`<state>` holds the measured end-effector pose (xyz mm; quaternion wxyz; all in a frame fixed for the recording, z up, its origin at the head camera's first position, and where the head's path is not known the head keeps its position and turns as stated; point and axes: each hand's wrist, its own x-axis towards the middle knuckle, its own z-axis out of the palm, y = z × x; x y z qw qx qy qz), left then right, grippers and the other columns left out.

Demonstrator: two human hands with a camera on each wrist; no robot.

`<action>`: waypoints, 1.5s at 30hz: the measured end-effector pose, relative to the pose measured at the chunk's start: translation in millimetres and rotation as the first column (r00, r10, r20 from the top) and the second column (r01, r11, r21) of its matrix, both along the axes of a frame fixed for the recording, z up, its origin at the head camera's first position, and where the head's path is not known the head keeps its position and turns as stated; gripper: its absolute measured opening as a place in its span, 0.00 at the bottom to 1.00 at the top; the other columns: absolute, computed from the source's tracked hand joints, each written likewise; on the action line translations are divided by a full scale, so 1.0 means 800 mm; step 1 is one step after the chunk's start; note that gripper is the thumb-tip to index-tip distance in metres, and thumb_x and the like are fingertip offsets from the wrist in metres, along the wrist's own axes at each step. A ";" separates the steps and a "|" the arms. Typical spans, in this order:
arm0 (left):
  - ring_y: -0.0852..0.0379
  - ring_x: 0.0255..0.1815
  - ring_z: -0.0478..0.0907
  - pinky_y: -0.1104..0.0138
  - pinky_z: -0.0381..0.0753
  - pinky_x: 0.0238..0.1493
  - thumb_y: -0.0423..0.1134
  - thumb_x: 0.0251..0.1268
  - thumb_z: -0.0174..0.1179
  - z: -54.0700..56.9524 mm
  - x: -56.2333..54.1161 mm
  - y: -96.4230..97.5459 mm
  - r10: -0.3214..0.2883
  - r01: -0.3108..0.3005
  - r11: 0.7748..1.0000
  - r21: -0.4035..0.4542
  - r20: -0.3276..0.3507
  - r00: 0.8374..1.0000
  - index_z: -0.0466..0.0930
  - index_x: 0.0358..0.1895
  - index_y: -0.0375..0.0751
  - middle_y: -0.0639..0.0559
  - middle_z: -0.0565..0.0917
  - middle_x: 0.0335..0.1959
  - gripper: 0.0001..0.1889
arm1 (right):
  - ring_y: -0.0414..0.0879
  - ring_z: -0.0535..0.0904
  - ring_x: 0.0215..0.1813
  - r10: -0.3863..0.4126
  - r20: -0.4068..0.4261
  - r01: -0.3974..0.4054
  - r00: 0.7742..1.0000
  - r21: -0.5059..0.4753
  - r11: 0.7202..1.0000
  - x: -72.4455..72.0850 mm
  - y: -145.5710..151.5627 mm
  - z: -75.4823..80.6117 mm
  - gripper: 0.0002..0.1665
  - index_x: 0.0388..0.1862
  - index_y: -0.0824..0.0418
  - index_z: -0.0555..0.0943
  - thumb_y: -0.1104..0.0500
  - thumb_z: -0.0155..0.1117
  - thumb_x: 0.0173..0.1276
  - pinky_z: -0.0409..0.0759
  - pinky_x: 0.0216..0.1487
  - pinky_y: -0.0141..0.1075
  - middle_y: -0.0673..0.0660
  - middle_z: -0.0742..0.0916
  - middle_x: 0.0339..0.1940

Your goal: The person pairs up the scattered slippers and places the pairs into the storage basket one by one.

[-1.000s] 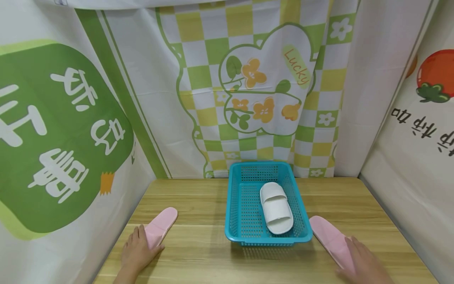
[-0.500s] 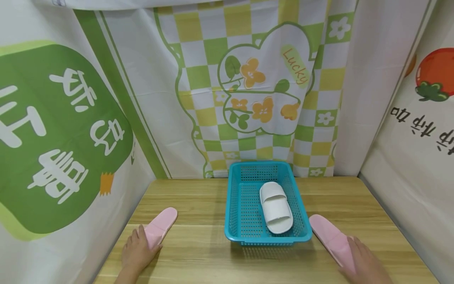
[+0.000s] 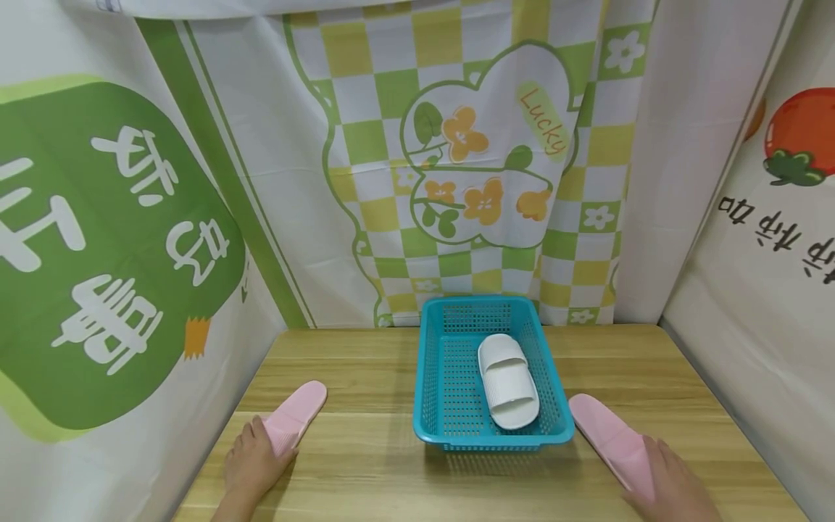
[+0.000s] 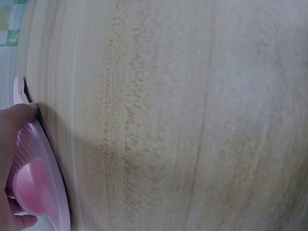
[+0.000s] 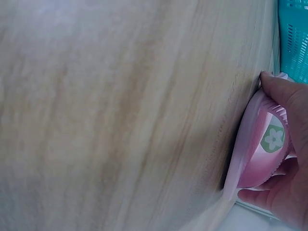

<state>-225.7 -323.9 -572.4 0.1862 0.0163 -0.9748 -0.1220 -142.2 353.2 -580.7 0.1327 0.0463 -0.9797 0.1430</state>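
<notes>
In the head view, my left hand grips a pink slide slipper on the left of the table across its strap. The left wrist view has the thumb on one edge of this slipper and fingertips at the opposite side. On the right, my right hand holds a second pink slipper, its toe beside the basket. Thumb and fingers span its strap in the right wrist view, where the slipper lies along the tabletop. A white slipper rests in the teal basket.
The wooden table stands against a checked cloth at the back. A printed cloth wall closes in the left side, and another cloth wall the right. The basket sits at the table's middle rear, between the two pink slippers.
My left thumb has drawn in slightly toward the slipper's side. Both pink slippers, the basket and the white slipper keep their places.
</notes>
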 end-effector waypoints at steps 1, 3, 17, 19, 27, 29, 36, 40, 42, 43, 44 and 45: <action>0.25 0.40 0.74 0.36 0.74 0.37 0.49 0.39 0.76 0.000 0.000 0.000 0.003 -0.003 1.000 0.000 -0.003 1.000 0.57 0.56 0.12 0.18 0.70 0.43 0.51 | 0.77 0.69 0.55 0.001 -0.001 -0.001 1.000 0.001 1.000 0.000 0.000 0.000 0.58 0.61 0.80 0.61 0.45 0.79 0.44 0.69 0.52 0.66 0.85 0.71 0.56; 0.25 0.40 0.74 0.35 0.74 0.37 0.49 0.38 0.76 -0.001 0.000 -0.001 0.011 -0.011 1.000 0.000 -0.003 1.000 0.58 0.56 0.13 0.19 0.71 0.43 0.51 | 0.77 0.69 0.55 0.005 -0.002 -0.005 1.000 0.001 1.000 0.000 0.000 0.001 0.58 0.61 0.80 0.62 0.45 0.79 0.44 0.69 0.52 0.66 0.85 0.71 0.55; 0.25 0.43 0.73 0.35 0.72 0.39 0.48 0.38 0.73 0.003 0.004 0.001 0.040 -0.039 0.999 0.008 -0.059 0.997 0.62 0.57 0.15 0.19 0.72 0.47 0.47 | 0.78 0.69 0.55 0.006 0.006 -0.006 1.000 -0.034 0.999 0.004 0.001 0.006 0.56 0.63 0.79 0.61 0.45 0.77 0.48 0.69 0.50 0.68 0.83 0.71 0.57; 0.25 0.43 0.73 0.35 0.72 0.38 0.47 0.37 0.74 0.003 0.004 0.001 0.041 -0.040 0.999 0.011 -0.084 0.996 0.62 0.57 0.16 0.20 0.72 0.47 0.47 | 0.77 0.69 0.55 -0.001 -0.007 0.000 1.000 -0.048 0.999 0.006 0.001 0.007 0.56 0.64 0.79 0.61 0.47 0.77 0.48 0.68 0.52 0.67 0.82 0.71 0.57; 0.26 0.41 0.74 0.36 0.73 0.36 0.47 0.36 0.73 0.004 0.003 0.001 0.042 -0.039 0.999 0.020 -0.131 0.990 0.64 0.55 0.18 0.21 0.73 0.45 0.45 | 0.73 0.71 0.52 -0.016 -0.103 0.007 0.995 -0.085 0.996 0.005 0.002 0.012 0.54 0.64 0.79 0.62 0.52 0.77 0.47 0.69 0.50 0.65 0.77 0.73 0.56; 0.27 0.40 0.74 0.36 0.73 0.35 0.47 0.36 0.73 0.004 0.002 0.002 0.043 -0.040 0.999 0.022 -0.136 0.990 0.65 0.55 0.18 0.22 0.74 0.45 0.45 | 0.72 0.72 0.51 -0.023 -0.132 0.012 0.991 -0.088 0.996 0.003 0.003 0.012 0.53 0.64 0.79 0.63 0.53 0.77 0.46 0.69 0.49 0.64 0.76 0.74 0.55; 0.28 0.39 0.75 0.37 0.73 0.34 0.48 0.34 0.74 0.006 0.000 0.004 0.044 -0.040 0.999 0.024 -0.176 0.983 0.66 0.54 0.21 0.25 0.74 0.45 0.44 | 0.73 0.72 0.49 -0.051 -0.163 0.037 0.985 -0.091 0.995 0.001 0.009 0.018 0.53 0.65 0.78 0.62 0.53 0.76 0.47 0.70 0.45 0.66 0.75 0.73 0.55; 0.29 0.39 0.75 0.38 0.73 0.33 0.48 0.33 0.74 0.008 -0.001 0.006 0.032 -0.029 0.999 0.019 -0.192 0.981 0.67 0.54 0.21 0.25 0.75 0.44 0.44 | 0.73 0.72 0.48 -0.051 -0.182 0.035 0.982 -0.091 0.995 0.001 0.012 0.026 0.53 0.65 0.79 0.61 0.53 0.76 0.48 0.70 0.43 0.67 0.76 0.73 0.54; 0.29 0.39 0.74 0.38 0.74 0.34 0.48 0.33 0.74 0.009 -0.002 0.006 0.024 -0.021 1.000 0.017 -0.198 0.980 0.67 0.54 0.21 0.25 0.75 0.44 0.44 | 0.73 0.72 0.48 -0.049 -0.198 0.031 0.979 -0.092 0.995 0.000 0.014 0.029 0.53 0.65 0.79 0.62 0.53 0.76 0.48 0.70 0.44 0.67 0.77 0.73 0.55; 0.29 0.39 0.74 0.38 0.74 0.34 0.48 0.33 0.74 0.010 -0.003 0.006 0.019 -0.016 1.000 0.014 -0.201 0.979 0.67 0.54 0.21 0.25 0.75 0.45 0.44 | 0.74 0.71 0.48 -0.048 -0.203 0.030 0.978 -0.092 0.995 0.000 0.014 0.030 0.53 0.65 0.79 0.62 0.53 0.77 0.48 0.69 0.44 0.67 0.77 0.73 0.55; 0.28 0.40 0.74 0.38 0.73 0.35 0.48 0.34 0.73 0.011 -0.003 0.006 0.016 -0.013 1.000 0.014 -0.201 0.980 0.67 0.54 0.21 0.25 0.74 0.45 0.44 | 0.74 0.71 0.48 -0.047 -0.210 0.027 0.977 -0.096 0.995 0.000 0.015 0.031 0.53 0.65 0.79 0.62 0.53 0.77 0.47 0.69 0.44 0.67 0.77 0.73 0.55; 0.28 0.41 0.74 0.38 0.73 0.35 0.48 0.34 0.74 0.011 -0.004 0.006 0.011 -0.008 1.000 0.014 -0.206 0.979 0.67 0.54 0.21 0.24 0.74 0.46 0.44 | 0.74 0.71 0.48 -0.043 -0.225 0.023 0.974 -0.094 0.995 -0.001 0.016 0.032 0.53 0.64 0.79 0.62 0.53 0.77 0.47 0.69 0.44 0.67 0.77 0.73 0.55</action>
